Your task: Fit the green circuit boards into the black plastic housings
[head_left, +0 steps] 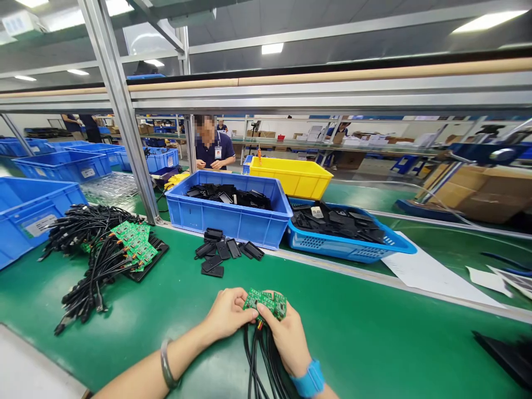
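Landmark: blue bin (228, 216), at the far edge of the green counter (374, 332), filled with black plastic parts.
Left hand (226, 315): in front of the blue bin, near the counter's front edge; its fingers (248, 315) pinch the left edge of a small stack of circuit boards (266, 302).
Right hand (288, 335): just right of the left hand; fingers curled round the right side of the same stack, with the black cables (257, 360) running down past the palm.
Circuit boards: green, held between both hands above the counter, in front of the blue bin.
Black covers (224, 252): loose on the counter, just in front of the blue bin.
Cabled board pile (103, 249): left of the blue bin, boards and cables tangled over a black tray.
Blue basket (344, 246): touching the right side of the blue bin, holding more black parts.
Yellow bin (291, 177): behind and right of the blue bin.
Co-worker (214, 147): standing behind the blue bin, hands busy at a separate line.
Progress: judged from the layout, one bundle is in hand and bears no cover; the large pile left of the blue bin is likewise bare, so most stock appears unprocessed.
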`<state>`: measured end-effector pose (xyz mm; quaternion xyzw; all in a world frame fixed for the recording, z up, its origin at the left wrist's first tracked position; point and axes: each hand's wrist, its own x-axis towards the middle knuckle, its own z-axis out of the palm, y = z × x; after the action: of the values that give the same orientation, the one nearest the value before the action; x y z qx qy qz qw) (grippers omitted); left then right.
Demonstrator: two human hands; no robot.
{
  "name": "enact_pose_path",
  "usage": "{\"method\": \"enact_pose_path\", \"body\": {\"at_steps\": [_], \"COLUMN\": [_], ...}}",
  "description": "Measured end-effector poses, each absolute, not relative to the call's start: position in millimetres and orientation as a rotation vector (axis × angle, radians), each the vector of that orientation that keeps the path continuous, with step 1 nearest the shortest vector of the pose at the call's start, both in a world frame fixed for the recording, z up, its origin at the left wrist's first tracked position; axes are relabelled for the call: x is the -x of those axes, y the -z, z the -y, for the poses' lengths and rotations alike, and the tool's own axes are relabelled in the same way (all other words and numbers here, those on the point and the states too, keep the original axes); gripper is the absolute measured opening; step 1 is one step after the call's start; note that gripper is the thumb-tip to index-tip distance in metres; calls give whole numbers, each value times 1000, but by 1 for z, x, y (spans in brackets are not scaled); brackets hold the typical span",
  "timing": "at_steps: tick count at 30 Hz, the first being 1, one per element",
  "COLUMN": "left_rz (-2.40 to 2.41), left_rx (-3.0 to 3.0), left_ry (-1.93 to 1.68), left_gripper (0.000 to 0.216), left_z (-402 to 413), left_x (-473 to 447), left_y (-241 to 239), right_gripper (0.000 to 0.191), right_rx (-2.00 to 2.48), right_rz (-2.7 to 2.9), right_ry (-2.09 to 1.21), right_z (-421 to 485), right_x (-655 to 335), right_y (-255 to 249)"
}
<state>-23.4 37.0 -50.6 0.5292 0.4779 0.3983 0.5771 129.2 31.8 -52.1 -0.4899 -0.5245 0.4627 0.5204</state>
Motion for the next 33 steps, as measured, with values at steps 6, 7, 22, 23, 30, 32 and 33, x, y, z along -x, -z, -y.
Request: {"method": "enact_pose_path", "body": {"at_steps": [6, 7, 22, 23, 30, 32, 33], "left_rz": [-1349, -1383, -1590, -1582, -1140, -1038, -1027], "left_rx": [-1482, -1528, -1922, -1934, -1623, -1401, -1318], "left_ry": [-840, -819, -805, -821, -978, -950, -945], "left_gripper": [17, 16, 17, 22, 74, 63, 58], "left_z": [-38, -40, -53, -50, -31, -29, -28], "left_x": [15, 14, -41, -42, -37, -35, -32], "left_y": [45, 41, 9, 9, 31, 37, 38], "right_gripper": [37, 36, 42, 42, 38, 38, 39], "right_rx": [1248, 1246, 1150, 1130, 1000, 997, 1005], "right_rz": [1211, 1187, 663, 641, 597, 690, 760], "right_ry": [-1028, -1029, -959, -985, -1224, -1280, -1281], "right_z": [-34, -35, -57, -57, -40, -33, -31], "right_x": [-131, -132, -154, -154, -145, -143, -142], "right_y": [67, 69, 66, 64, 48, 45, 44]}}
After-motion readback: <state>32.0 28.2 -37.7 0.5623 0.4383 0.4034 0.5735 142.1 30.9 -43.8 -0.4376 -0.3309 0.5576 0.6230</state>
